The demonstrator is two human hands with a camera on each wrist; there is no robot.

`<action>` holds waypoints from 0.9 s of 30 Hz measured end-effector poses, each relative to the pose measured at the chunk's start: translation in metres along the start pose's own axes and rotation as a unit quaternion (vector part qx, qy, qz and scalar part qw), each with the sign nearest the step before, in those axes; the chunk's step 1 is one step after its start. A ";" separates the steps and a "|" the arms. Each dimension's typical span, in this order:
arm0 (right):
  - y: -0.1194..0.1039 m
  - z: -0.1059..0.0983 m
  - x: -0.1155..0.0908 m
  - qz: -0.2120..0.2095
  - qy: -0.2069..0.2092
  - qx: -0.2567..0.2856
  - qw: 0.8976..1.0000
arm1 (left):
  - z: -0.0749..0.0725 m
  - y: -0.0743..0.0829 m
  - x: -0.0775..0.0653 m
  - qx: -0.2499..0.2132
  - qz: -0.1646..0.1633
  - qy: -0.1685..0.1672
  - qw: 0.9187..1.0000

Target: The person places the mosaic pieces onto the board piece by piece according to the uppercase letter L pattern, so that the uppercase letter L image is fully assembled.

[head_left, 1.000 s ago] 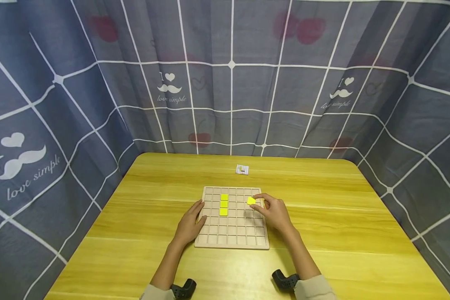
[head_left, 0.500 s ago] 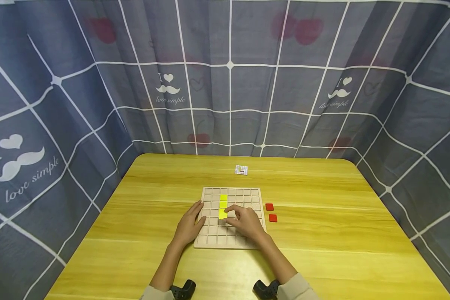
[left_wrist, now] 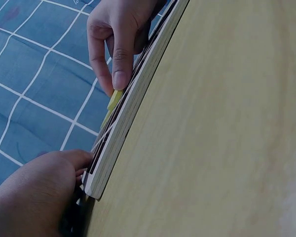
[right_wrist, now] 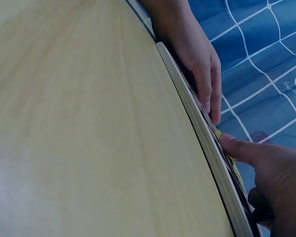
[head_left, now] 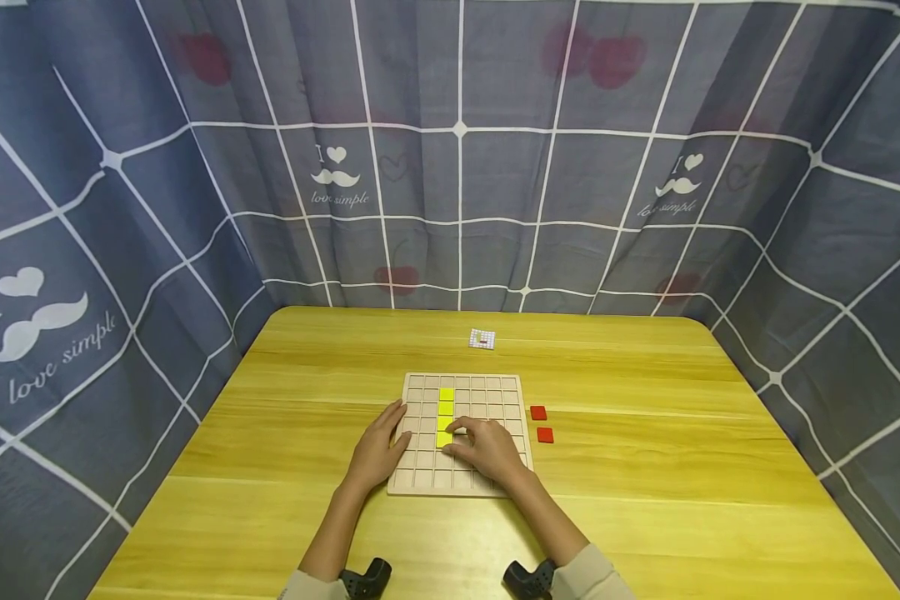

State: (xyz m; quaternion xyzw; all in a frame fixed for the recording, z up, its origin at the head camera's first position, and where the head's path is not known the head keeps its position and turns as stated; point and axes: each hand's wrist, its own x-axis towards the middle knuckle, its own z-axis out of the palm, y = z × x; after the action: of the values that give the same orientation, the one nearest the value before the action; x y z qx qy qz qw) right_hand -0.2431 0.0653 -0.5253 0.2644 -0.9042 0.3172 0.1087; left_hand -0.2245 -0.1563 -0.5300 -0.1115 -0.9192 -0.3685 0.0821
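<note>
Red tiles (head_left: 537, 413) lie right of the grid board (head_left: 420, 467), which the right hand (head_left: 489, 450) partly hides, a patterned card (head_left: 482, 339) beyond. That hand pinches a yellow tile (head_left: 444, 439), a second ago farther right, now at the yellow column's (head_left: 446, 408) near end; the relaxed left hand (head_left: 378, 446) touches the board's edge.

This is a small curtained-off booth: blue-grey fabric curtains (head_left: 420, 187) hang along the left, far and right sides, printed with white grid lines (head_left: 460, 127), red cherries (head_left: 399, 276), moustaches (head_left: 336, 178) and the words "love simple" (head_left: 341, 199). They close around a yellowish wood-grain surface (head_left: 645, 433) with rounded far corners. Whether the booth stands in a home, an office or a lab cannot be told.
</note>
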 end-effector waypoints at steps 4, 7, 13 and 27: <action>-0.001 0.001 0.000 -0.007 0.004 -0.004 1.000 | 0.000 -0.001 0.000 0.001 0.001 0.001 1.000; -0.001 0.001 0.000 -0.007 0.004 -0.002 1.000 | -0.001 -0.001 0.000 0.001 -0.001 0.002 1.000; 0.003 -0.005 0.000 0.013 0.006 0.041 0.999 | 0.000 -0.001 -0.001 0.006 0.010 0.008 1.000; 0.056 -0.061 -0.012 0.093 0.083 0.080 0.989 | -0.001 0.002 0.000 0.004 0.000 0.002 1.000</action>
State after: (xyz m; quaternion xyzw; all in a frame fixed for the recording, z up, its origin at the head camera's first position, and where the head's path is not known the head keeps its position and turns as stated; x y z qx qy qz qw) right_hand -0.2618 0.1459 -0.5119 0.1598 -0.8844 0.4181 0.1321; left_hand -0.2238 -0.1556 -0.5274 -0.1104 -0.9206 -0.3647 0.0849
